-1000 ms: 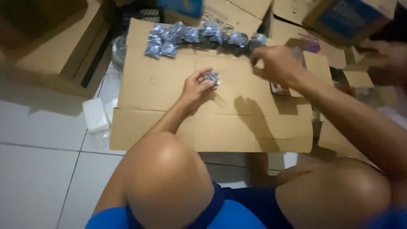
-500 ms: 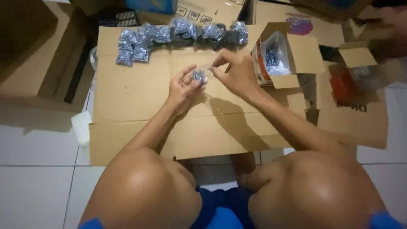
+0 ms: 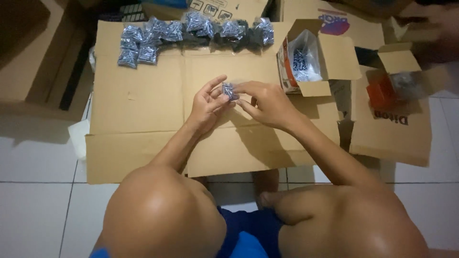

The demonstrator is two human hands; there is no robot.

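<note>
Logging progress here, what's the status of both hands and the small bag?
Left hand and right hand both pinching small clear plastic bag of screws above flattened brown cardboard sheet. Nothing blocking.

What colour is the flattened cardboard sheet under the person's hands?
Plain brown, seen in the head view: the cardboard sheet lies on the floor.

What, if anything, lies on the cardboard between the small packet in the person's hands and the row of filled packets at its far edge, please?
Nothing visible. Both the left hand and right hand hold the small packet, and the flattened cardboard is bare up to the row of packets.
</note>
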